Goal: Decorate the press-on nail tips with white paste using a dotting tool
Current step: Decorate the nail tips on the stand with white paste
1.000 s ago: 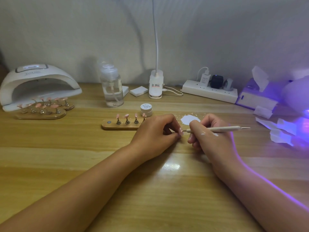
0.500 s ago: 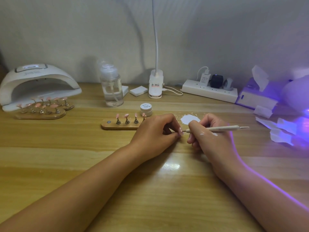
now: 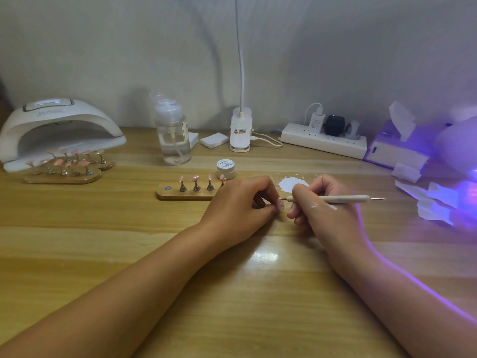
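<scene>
Her left hand point(image 3: 240, 202) pinches one nail tip point(image 3: 280, 203) while the right hand point(image 3: 325, 202) grips the dotting tool point(image 3: 343, 199) against it; four tips on the wooden stand point(image 3: 185, 194) seemingly wait.

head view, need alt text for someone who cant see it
On a wooden table, the left hand pinches a pink nail tip while the right hand holds a dotting tool with its point at that nail. Behind them are white paste, a small jar and a wooden stand of more nail tips.
</scene>
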Demonstrator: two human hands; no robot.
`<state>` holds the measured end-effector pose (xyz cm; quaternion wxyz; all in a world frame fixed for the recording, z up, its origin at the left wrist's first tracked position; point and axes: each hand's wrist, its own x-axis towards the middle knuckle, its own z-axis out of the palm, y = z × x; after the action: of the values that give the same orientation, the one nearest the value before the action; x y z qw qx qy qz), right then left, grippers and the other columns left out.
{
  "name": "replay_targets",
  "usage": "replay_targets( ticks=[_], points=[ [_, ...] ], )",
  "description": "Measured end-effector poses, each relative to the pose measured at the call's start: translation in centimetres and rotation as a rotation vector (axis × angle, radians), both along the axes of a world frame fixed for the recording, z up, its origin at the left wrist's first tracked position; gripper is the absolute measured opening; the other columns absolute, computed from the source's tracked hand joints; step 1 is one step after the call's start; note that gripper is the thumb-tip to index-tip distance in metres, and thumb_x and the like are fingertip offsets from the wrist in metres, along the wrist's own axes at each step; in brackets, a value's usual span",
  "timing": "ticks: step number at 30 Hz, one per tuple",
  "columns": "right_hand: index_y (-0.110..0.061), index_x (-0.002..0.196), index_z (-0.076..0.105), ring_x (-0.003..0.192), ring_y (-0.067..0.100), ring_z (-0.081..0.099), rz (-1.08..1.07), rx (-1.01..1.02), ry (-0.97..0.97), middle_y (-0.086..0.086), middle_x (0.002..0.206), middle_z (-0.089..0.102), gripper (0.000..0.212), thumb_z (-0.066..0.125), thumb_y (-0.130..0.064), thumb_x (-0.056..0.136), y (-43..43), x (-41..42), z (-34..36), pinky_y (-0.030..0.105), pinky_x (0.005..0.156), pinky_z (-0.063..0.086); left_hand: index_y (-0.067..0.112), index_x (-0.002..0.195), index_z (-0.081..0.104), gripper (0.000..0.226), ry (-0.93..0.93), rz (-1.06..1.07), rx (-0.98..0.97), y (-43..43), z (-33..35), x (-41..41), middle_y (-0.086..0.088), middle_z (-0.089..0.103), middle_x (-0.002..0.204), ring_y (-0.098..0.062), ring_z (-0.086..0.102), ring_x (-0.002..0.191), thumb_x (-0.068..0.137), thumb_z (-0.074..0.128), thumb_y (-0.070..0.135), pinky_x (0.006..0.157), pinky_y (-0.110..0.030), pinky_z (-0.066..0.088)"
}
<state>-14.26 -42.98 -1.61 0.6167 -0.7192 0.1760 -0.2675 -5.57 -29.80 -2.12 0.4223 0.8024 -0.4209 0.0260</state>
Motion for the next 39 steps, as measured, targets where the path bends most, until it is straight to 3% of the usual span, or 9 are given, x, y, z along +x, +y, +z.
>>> replay_targets(
  ticks=[5,13,19,25,33,39],
  points=[
    [-0.011,0.071,0.052,0.043,0.007,0.057,0.004,0.003,-0.011,0.005,0.054,0.068,0.017,0.065,-0.012,0.081,0.06,-0.03,0.09,0.02,0.042,0.044,0.031,0.077,0.064,0.021,-0.001,0.005,0.005,0.0,0.01,0.03,0.016,0.071,0.081,-0.001,0.063,0.073,0.083,0.072,0.013,0.065,-0.019,0.047],
    [-0.009,0.072,0.053,0.043,0.007,0.056,0.014,0.014,-0.013,0.006,0.053,0.067,0.016,0.065,-0.011,0.082,0.08,-0.02,0.12,0.018,0.043,0.044,0.037,0.075,0.06,0.028,-0.017,0.005,0.008,-0.01,0.05,-0.03,0.019,0.069,0.079,0.001,0.062,0.072,0.083,0.073,0.013,0.063,-0.015,0.043],
    [-0.011,0.07,0.052,0.039,0.007,0.052,-0.028,0.045,-0.046,0.005,0.05,0.064,0.017,0.063,-0.01,0.083,-0.08,-0.02,0.11,0.017,0.039,0.04,0.03,0.078,0.066,0.019,0.007,0.0,-0.004,-0.07,-0.08,0.1,0.018,0.07,0.08,0.001,0.063,0.072,0.083,0.073,0.013,0.064,-0.016,0.045],
    [-0.017,0.06,0.046,0.038,0.007,0.048,-0.032,-0.005,-0.004,0.005,0.047,0.061,0.016,0.059,-0.025,0.063,0.18,-0.01,0.09,0.017,0.037,0.037,0.03,0.078,0.066,0.02,0.031,-0.008,-0.003,-0.06,-0.12,0.24,0.017,0.071,0.082,0.002,0.062,0.072,0.083,0.071,0.011,0.064,-0.013,0.043],
    [-0.015,0.066,0.049,0.04,0.008,0.052,0.002,-0.02,0.009,0.006,0.052,0.066,0.019,0.066,-0.018,0.074,-0.1,0.01,-0.19,0.024,0.04,0.04,0.034,0.076,0.063,0.025,0.024,-0.005,-0.011,-0.09,-0.1,0.23,0.019,0.069,0.078,0.001,0.062,0.071,0.082,0.072,0.012,0.064,-0.016,0.045],
    [-0.014,0.066,0.05,0.04,0.007,0.051,-0.004,-0.022,0.001,0.005,0.051,0.065,0.019,0.066,-0.017,0.075,-0.14,0.12,-0.28,0.02,0.039,0.04,0.034,0.076,0.064,0.025,0.02,-0.003,-0.012,-0.07,-0.1,0.21,0.019,0.069,0.078,0.003,0.061,0.07,0.082,0.073,0.011,0.063,-0.012,0.043]
  ],
)
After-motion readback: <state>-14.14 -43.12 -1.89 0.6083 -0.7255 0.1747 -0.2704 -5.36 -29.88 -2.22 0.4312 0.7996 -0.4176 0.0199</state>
